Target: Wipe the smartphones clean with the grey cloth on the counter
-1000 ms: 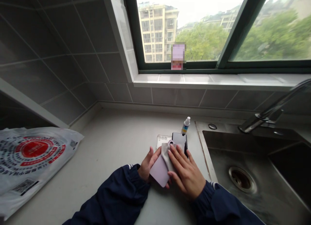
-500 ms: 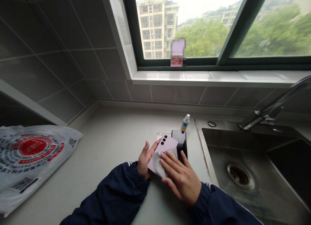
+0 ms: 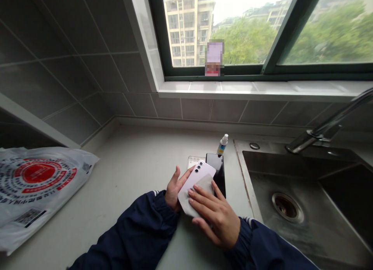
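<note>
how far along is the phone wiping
Done: unclear; the black phone lies aside, glossy, but may not be wiped. In hand: the left hand holds the lilac phone while the right hand presses a cloth on its back. Left: probably the uncovered camera end.

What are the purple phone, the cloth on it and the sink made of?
The phone has a smooth, softly shiny lilac back, probably glass or painted metal; I can't tell which from here. The cloth looks like soft, matte microfibre, since it's dull and bends easily. The sink looks like stainless steel, grey with a dull metal sheen.
</note>
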Demonstrator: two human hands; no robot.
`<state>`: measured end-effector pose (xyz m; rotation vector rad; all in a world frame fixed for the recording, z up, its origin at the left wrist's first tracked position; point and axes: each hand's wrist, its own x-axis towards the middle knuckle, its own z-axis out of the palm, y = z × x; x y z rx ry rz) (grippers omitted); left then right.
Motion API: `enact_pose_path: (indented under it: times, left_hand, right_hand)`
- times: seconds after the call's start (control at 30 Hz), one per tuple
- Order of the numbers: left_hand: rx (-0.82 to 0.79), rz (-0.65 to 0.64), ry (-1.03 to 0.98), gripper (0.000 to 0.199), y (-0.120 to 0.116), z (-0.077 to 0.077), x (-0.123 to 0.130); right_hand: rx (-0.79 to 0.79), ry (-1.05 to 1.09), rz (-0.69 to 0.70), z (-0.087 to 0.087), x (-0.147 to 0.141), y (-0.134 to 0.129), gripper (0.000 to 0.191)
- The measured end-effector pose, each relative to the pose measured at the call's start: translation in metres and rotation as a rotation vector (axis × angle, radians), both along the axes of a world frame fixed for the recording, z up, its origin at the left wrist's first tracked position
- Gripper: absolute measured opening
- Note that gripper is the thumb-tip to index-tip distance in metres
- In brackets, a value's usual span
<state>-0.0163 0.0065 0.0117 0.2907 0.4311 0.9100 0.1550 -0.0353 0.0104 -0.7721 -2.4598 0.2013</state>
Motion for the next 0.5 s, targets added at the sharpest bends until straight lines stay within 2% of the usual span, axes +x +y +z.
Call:
enact_pose_path:
  times: [0.13, 0.27, 0.4, 0.5]
  left_hand:
    - [-0.002, 0.014, 0.006, 0.082, 0.001, -0.001, 0.000]
    - [0.022, 0.021, -0.008, 0.083, 0.002, -0.004, -0.001]
    - [0.082, -0.136, -0.022, 0.084, 0.004, -0.008, -0.007]
    - [0.150, -0.263, -0.044, 0.085, 0.005, -0.010, -0.010]
  right_hand:
    - [0.010, 0.050, 0.014, 0.002, 0.009, 0.005, 0.028]
    - [0.031, 0.125, -0.085, 0.001, 0.017, 0.012, 0.028]
    - [0.082, 0.168, -0.196, -0.006, 0.024, 0.020, 0.026]
    - [0.089, 0.085, -0.283, -0.012, 0.028, 0.027, 0.031]
